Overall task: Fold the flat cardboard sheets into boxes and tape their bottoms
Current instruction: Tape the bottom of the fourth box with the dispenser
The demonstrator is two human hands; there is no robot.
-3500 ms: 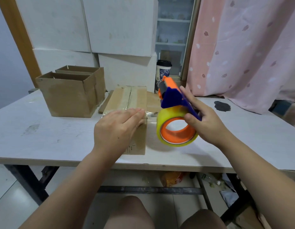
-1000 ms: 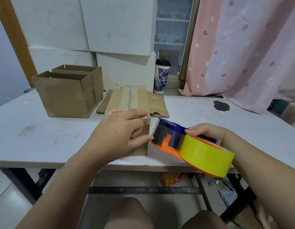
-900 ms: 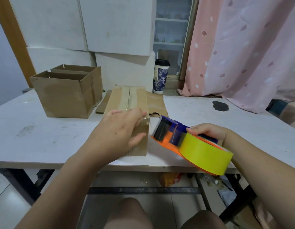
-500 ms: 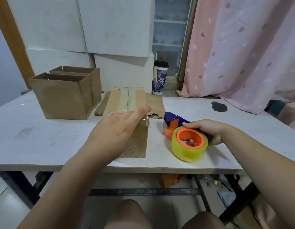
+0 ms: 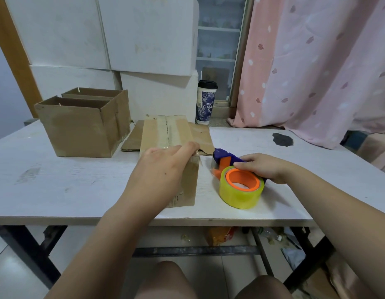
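Cardboard box (image 5: 170, 134) sits btm-up near front edge of table (image 5: 57, 186), clear tape strip down its centre seam. Left hand (image 5: 163, 167) lies on the near top edge, fingers fairly straight & flat, pressing the tape end over the edge, not gripping. Right hand (image 5: 262, 167) rests on tape dispenser (image 5: 239, 188), fingers curled over its handle. Dispenser lies on its side on the table just right of box, not touching it. Step, imo: smoothing down the tape tail, so sealing of this btm looks approx done. Two open boxes (image 5: 79, 128) stand back left; a flat sheet (image 5: 203, 137) lies behind/under the taped one. Next, prob: let go of dispenser, flip box upright, put it w/ the others, then pull out the sheet to fold. Needs both hands free, and the tail stuck flat first or it may peel.
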